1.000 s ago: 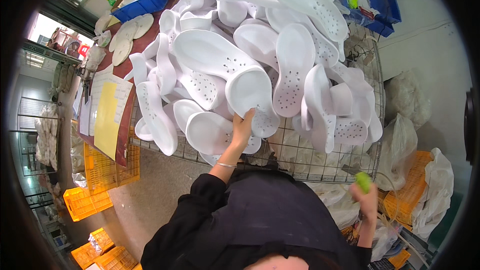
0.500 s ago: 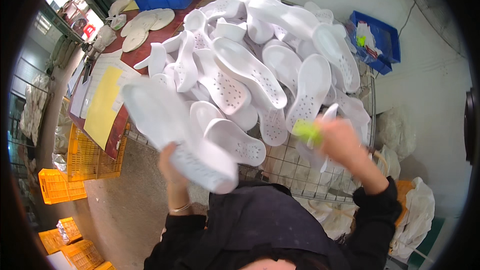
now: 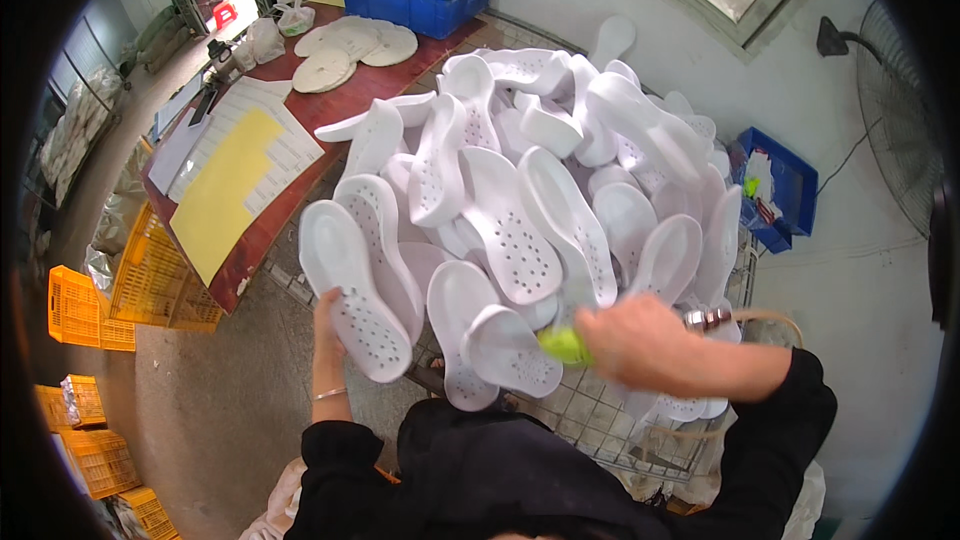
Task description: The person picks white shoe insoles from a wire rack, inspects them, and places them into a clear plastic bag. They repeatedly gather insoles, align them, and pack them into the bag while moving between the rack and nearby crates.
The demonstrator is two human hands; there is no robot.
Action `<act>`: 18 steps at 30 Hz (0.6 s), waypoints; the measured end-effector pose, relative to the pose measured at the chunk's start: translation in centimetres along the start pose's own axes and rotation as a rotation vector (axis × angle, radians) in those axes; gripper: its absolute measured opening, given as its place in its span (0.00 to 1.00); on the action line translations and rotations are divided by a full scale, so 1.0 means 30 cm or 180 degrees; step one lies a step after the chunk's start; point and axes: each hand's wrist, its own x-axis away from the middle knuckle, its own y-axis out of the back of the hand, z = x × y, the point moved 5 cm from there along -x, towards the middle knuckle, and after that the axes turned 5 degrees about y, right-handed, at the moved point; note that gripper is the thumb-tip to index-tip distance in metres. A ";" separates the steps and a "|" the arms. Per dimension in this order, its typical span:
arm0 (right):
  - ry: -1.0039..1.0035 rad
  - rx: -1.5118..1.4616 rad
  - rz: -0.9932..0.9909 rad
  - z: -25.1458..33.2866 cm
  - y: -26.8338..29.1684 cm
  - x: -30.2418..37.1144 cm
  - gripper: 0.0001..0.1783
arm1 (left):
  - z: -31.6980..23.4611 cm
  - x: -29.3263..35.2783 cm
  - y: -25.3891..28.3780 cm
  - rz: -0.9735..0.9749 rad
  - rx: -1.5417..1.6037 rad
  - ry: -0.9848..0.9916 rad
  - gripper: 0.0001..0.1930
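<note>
My left hand (image 3: 328, 328) grips a white perforated shoe insole (image 3: 352, 275) by its outer edge, fingers partly hidden beneath it. The insole stands tilted at the near left of a big heap of similar white insoles (image 3: 505, 230). My right hand (image 3: 645, 345) is closed round a green air blow gun (image 3: 566, 345), slightly blurred. Its tip points left, close to a curved insole (image 3: 510, 350) at the heap's near edge. Behind that hand show a metal coupling (image 3: 706, 319) and a pale hose (image 3: 775, 320).
The heap rests on a wire-mesh rack (image 3: 600, 430). To its left, a dark red table (image 3: 255, 260) carries papers (image 3: 235, 180), round white pads (image 3: 350, 45) and a blue bin (image 3: 430, 10). Orange crates (image 3: 90, 310) stand at left. Another blue bin (image 3: 780, 190) and a fan (image 3: 900, 120) are at right.
The insole in my left hand has swung leftward and shows its upper face more fully. My right hand with the air blow gun has come lower and left. The whole view has shifted.
</note>
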 end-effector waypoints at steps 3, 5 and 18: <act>-0.0730 0.0639 -0.0722 -0.287 0.055 0.027 0.11 | 0.012 -0.023 -0.036 0.0019 0.0228 0.0059 0.25; -0.1595 -0.0436 -0.2121 -0.718 0.152 0.062 0.12 | 0.014 -0.034 -0.063 0.0098 0.0454 0.0070 0.25; 0.0572 -0.0503 0.1050 0.009 0.035 -0.174 0.05 | -0.082 -0.059 -0.164 0.0653 0.0553 0.0221 0.27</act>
